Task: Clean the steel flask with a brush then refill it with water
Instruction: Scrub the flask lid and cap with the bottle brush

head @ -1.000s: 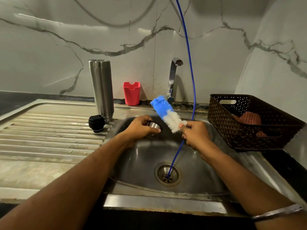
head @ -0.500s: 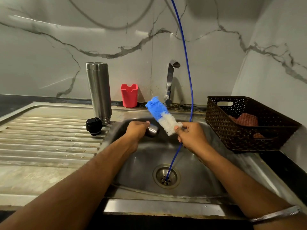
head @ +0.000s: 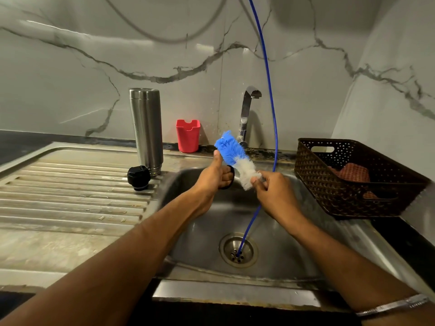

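From the head camera, both hands are out over the sink [head: 294,262]. The right hand [head: 274,195] has its fingers curled round the brush [head: 236,161], holding it just below the white bristles, and the blue fluffy end points up and to the left. The left hand [head: 215,176] is right beside the brush, its thumb sticking up next to the blue end. Its fingers are curled round a small dark ring-shaped thing [head: 229,177]; what that thing is cannot be told. The steel flask [head: 146,130] stands upright on the draining board, well to the left of the left hand, with its top off. Its black cap [head: 138,177] sits just beside its bottom. A thin blue tube [head: 270,102] hangs down behind the right hand into the drain.
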`<state>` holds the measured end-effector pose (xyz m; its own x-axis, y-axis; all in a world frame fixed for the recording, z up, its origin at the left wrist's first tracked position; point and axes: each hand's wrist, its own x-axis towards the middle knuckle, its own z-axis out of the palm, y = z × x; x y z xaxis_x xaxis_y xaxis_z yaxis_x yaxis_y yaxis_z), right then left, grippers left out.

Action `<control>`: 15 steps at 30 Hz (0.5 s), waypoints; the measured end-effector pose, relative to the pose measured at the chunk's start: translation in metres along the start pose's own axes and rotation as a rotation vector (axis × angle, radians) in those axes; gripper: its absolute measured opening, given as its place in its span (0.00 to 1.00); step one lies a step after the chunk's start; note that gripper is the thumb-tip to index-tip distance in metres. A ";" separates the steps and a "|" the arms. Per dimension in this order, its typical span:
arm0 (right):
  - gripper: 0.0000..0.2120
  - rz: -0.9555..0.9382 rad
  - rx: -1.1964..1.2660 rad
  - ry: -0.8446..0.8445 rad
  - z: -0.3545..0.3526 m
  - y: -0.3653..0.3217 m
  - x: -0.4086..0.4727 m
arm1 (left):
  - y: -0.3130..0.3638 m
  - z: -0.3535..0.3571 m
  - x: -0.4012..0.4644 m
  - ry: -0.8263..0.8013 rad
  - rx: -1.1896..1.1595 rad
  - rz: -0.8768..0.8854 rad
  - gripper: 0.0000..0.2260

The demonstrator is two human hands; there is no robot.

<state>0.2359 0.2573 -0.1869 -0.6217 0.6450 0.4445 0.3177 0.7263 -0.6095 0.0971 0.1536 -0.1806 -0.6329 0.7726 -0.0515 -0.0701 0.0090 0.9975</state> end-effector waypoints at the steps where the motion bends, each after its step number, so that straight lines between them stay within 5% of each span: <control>1: 0.13 -0.011 -0.002 -0.007 0.000 -0.002 -0.002 | -0.001 -0.002 0.003 0.012 -0.006 0.008 0.27; 7: 0.12 -0.048 -0.010 0.039 0.001 -0.008 -0.006 | -0.003 -0.007 0.008 0.041 0.085 0.064 0.49; 12: 0.13 -0.107 -0.007 0.006 0.003 -0.013 -0.012 | -0.002 -0.009 0.009 0.096 0.062 0.145 0.42; 15: 0.13 -0.105 -0.043 0.023 0.003 -0.017 -0.011 | -0.001 -0.005 0.007 0.061 0.040 0.151 0.46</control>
<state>0.2352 0.2374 -0.1834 -0.6365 0.5699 0.5197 0.2828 0.7993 -0.5302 0.0888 0.1555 -0.1826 -0.6798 0.7269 0.0971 0.0588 -0.0780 0.9952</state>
